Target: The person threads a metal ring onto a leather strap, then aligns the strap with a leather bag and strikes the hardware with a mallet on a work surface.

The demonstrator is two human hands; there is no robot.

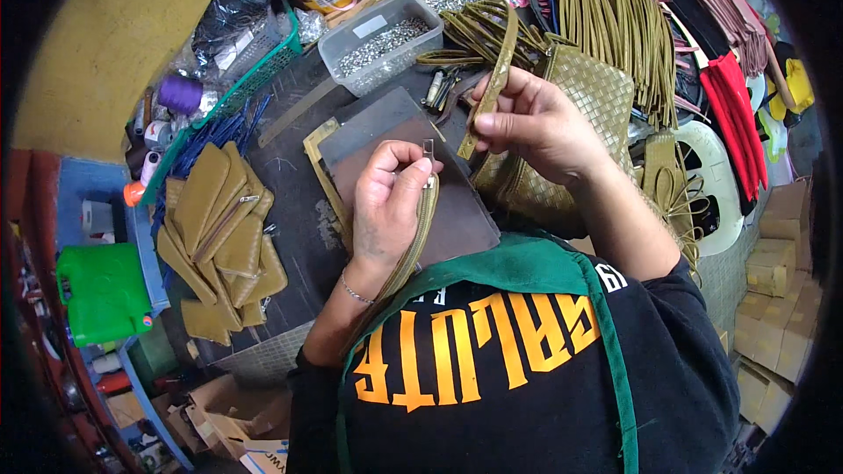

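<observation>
1. A dark worktable (pixel 294 175) spreads beneath both hands, a flat grey sheet (pixel 373 123) lying under the left one.
2. The left hand (pixel 391 202) pinches an olive strip (pixel 423 219) near its metal-fitted end; the strip runs back along the wrist.
3. The right hand (pixel 544 127), farther out, grips an olive strap (pixel 502 57) between thumb and fingers, its length rising above them.
4. Just behind the right hand sits a woven olive bag (pixel 593 88).
5. Closer to the body than both hands, a black shirt (pixel 544 421) carries large orange lettering (pixel 410 360) (the boldest writing here).
6. Left of the left hand, olive pouches (pixel 233 254) lie heaped.
7. Beyond it, a clear tub (pixel 386 79) of small metal pieces bears a pale label (pixel 369 26), its text too small to read.
8. Farthest from the left hand, toward the lower left, a carton (pixel 268 459) shows dark print.
</observation>
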